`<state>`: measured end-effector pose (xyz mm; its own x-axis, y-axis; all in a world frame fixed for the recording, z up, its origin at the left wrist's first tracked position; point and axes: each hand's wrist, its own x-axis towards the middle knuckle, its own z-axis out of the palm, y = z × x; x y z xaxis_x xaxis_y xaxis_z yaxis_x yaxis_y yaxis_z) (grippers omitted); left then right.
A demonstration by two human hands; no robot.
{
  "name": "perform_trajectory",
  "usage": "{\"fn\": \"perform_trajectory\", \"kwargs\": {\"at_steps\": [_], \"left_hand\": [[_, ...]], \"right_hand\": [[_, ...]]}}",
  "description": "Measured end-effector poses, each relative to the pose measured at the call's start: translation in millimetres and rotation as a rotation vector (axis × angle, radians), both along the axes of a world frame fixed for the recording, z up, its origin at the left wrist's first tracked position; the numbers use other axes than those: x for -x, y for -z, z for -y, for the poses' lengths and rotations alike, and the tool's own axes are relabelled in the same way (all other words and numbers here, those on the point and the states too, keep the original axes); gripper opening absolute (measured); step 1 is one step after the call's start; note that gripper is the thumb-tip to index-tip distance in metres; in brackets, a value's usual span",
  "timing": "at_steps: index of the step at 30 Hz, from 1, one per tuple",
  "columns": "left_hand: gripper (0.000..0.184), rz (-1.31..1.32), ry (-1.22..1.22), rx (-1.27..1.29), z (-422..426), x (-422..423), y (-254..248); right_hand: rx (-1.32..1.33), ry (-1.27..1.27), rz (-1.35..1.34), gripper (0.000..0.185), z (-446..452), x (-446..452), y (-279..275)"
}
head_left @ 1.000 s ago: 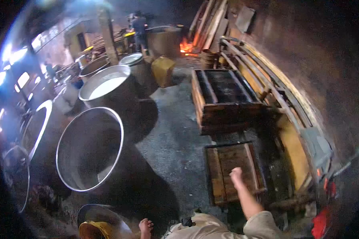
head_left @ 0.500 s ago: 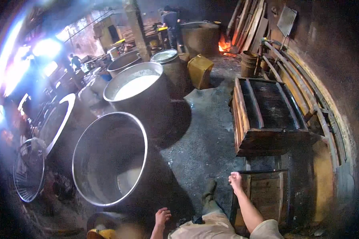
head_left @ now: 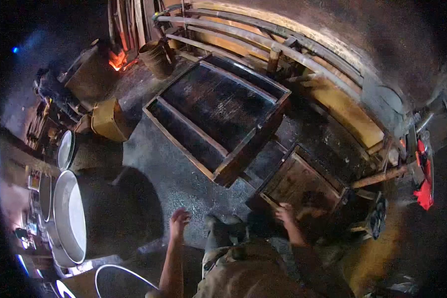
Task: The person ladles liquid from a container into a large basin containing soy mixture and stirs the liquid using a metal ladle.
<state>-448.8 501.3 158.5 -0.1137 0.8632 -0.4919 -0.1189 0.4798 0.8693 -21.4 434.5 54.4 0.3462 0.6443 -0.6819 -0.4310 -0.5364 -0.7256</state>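
My left hand is raised over the wet floor, its fingers loosely curled and apart, holding nothing. At the near edge of a low wooden frame with a brown panel is my right hand. Its fingers look bent but apart, and nothing shows in them; whether they touch the frame I cannot tell. Just beyond stands a larger stack of shallow wooden trays, the top one dark inside and crossed by two slats.
A large metal vat with white contents stands at left, beside a lidded drum. A yellowish container, a bucket and a fire lie farther off. Pipes run along the wall. A person bends at far left.
My view has swung right, so the vats shift to the left edge and the wooden trays come to the middle. My left hand is raised higher; my right hand is nearer the low frame's edge.
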Motion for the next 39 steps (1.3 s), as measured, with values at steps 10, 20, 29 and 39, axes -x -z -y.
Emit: {"fn": "perform_trajectory", "kwargs": {"at_steps": [10,20,29,39], "left_hand": [[0.030,-0.015,0.815,-0.222,-69.3,-104.3,23.5],[0.037,-0.369,0.815,-0.386,-141.5,154.6,4.2],[0.032,-0.666,-1.031,-0.157,46.2,491.3,-80.2],[0.025,-0.354,-2.606,-0.007,268.6,132.5,-26.8]], "right_hand": [[0.306,0.226,0.090,0.019,22.2,8.5,8.1],[0.378,-0.445,0.028,0.020,-143.3,274.7,55.9],[0.120,-1.092,0.351,0.019,-393.6,542.4,37.9],[-0.332,-2.090,0.767,0.023,-553.0,862.9,157.3]]}}
